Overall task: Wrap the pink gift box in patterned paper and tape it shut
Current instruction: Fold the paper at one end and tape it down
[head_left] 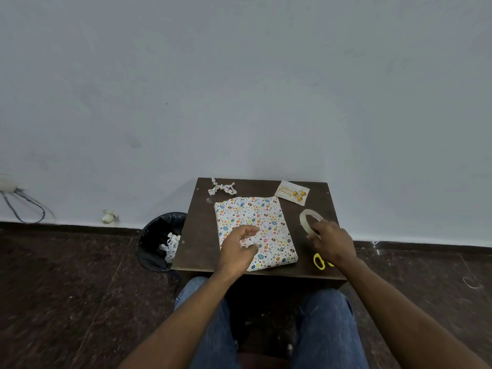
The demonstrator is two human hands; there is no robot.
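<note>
Wrapped box flat on the dark brown surface, roughly centred, long side running from far edge toward near edge, slightly skewed. Fully covered in white paper with a multicoloured print; no pink showing. Near right corner of box close to the near edge.

Left hand over the near half of the box, fingers and thumb curled toward each other. Something small and pale at the fingertips, maybe a tape strip, too blurred to confirm. Contact with the paper not clear either.

Right hand at the right side of the surface, fingers curled round the near rim of the clear tape roll, gripping it. Roll tilted up on edge, just right of the box, not touching it.

Yellow scissors near the near right corner, mostly hidden under the right wrist; only handle loops visible.

Birthday card with gold balloons at the far right corner, lying flat. Crumpled scrap of the same patterned paper at the far left corner, apart from the box.

Black-lined bin on the floor just left of the surface, paper offcuts inside. Cables hanging on the wall far left. Knees in blue jeans at the near edge.
</note>
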